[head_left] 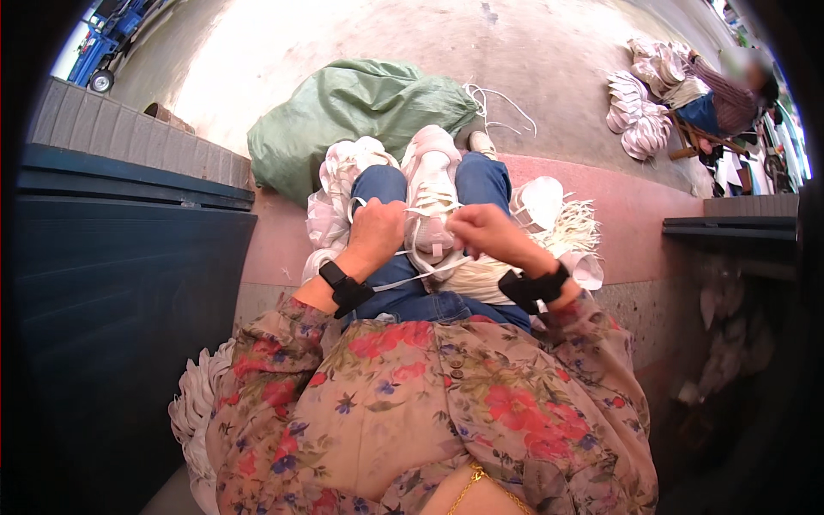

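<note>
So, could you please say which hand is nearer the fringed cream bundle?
Right: the right hand is left of the bundle; the left hand is farther left, beyond the shoe.

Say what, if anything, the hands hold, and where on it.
Left hand: apparently a white lace, gripped close to the shoe. Right hand: curled at the shoe; whether it holds a lace cannot be told.

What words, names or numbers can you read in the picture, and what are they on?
There are none I can read.
Middle shoe: no clear writing shows.
Green sack: no writing shows on the side we see.
Black wristbands: nothing readable.
Blue cart, far top left: too small and blurred to tell.
Shoe pile, far right: too small and blurred to tell.
</note>
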Motion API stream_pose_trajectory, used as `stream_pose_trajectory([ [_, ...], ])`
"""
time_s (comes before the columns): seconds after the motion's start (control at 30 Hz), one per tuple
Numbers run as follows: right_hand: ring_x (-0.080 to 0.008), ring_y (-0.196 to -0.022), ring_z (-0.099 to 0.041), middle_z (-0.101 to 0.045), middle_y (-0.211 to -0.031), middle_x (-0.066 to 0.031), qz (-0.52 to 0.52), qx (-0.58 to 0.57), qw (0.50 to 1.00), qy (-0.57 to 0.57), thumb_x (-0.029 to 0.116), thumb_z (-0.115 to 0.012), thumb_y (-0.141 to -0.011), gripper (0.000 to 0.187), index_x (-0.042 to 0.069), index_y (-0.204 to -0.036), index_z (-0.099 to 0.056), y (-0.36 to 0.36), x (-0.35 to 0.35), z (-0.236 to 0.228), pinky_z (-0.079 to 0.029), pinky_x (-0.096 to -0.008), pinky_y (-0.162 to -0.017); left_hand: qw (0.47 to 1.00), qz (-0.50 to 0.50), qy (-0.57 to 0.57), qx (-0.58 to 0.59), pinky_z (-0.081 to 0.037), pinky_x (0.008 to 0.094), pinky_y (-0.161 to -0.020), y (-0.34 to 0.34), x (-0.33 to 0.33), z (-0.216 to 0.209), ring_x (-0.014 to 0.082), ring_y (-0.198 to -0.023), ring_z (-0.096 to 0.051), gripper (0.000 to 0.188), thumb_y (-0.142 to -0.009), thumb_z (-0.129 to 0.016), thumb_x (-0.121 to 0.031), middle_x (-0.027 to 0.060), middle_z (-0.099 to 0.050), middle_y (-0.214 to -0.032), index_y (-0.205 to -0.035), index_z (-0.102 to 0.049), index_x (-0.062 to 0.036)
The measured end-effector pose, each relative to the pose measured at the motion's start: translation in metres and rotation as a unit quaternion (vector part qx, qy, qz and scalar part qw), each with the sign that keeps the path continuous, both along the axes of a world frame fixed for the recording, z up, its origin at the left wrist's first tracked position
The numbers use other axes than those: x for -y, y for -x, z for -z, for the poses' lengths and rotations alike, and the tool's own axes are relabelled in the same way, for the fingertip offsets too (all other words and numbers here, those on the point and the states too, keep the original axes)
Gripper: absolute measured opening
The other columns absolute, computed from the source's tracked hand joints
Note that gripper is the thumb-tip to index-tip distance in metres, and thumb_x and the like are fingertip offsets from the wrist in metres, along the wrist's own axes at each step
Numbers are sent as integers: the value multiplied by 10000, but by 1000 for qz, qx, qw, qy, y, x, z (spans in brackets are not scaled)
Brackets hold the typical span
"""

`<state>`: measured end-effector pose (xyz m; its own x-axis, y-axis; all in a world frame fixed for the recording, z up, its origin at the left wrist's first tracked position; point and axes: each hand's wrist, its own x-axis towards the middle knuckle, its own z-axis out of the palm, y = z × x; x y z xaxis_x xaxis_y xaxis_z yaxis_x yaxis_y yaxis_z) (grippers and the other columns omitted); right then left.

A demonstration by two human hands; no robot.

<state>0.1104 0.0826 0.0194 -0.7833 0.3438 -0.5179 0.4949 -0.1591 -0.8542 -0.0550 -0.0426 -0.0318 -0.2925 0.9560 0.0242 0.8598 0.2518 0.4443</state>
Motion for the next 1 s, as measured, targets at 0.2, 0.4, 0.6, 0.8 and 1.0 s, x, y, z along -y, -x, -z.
stream_pose_trajectory([
  [0.2,-179,-446,-534,-561,-591,-107,18,0,998,-68,120,-453,-799,179,-8,-724,-553,32,28,71,-425,-296,-433,999,-25,30,21,-428,455,-585,-3,3,8,386,-634,-527,155,-787,-514,-178,223,-520,-680,-841,-597,-59],
  [0.4,-393,-698,-557,-563,-697,-239,-9,14,944,-330,106,-438,-772,159,-11,-753,-544,43,38,78,-436,-450,-636,1000,-16,6,16,-431,453,-585,-6,2,13,387,-623,-531,155,-785,-512,-172,224,-524,-679,-839,-594,-51],
  [0.6,-395,-710,-558,-560,-740,-250,-92,20,931,-352,107,-462,-734,161,-23,-785,-542,40,30,76,-443,-433,-648,996,-40,-46,-62,-419,431,-571,-4,-2,7,310,-701,-520,92,-741,-475,-81,146,-539,-635,-802,-525,-34],
  [0.8,-33,-378,-327,-420,-554,43,118,-151,921,339,199,-487,-868,118,87,-905,-484,4,2,-66,-251,-178,-336,985,-139,-102,4,-411,414,-671,5,3,11,329,-763,-487,126,-732,-441,-10,161,-547,-767,-844,-498,-10],
  [1.0,-23,-334,-229,-341,-556,34,105,-372,854,347,142,-329,-921,120,56,-980,-388,-9,-1,-185,-191,-167,-293,995,-61,-35,72,-397,408,-703,-20,-2,14,333,-778,-482,119,-777,-467,-115,148,-549,-780,-839,-522,-30],
])
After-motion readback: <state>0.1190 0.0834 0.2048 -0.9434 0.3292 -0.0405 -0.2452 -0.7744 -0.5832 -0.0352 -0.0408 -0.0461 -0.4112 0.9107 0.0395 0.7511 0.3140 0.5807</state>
